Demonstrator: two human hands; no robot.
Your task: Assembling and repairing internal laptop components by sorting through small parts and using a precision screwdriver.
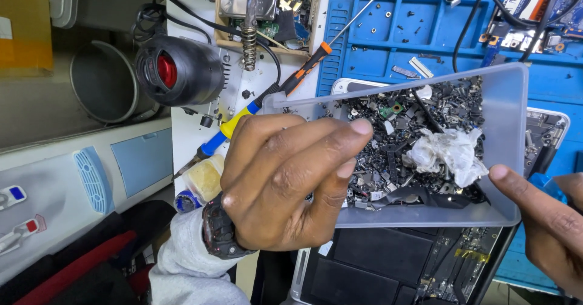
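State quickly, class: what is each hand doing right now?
Left hand: fingers pinched together over the clear plastic tray of small dark metal parts; anything pinched cannot be told.
Right hand: gripping the tray's edge.

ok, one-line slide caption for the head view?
Left hand and right hand hold a clear plastic tray of tiny dark screws and parts with crumpled tissue above an opened laptop.
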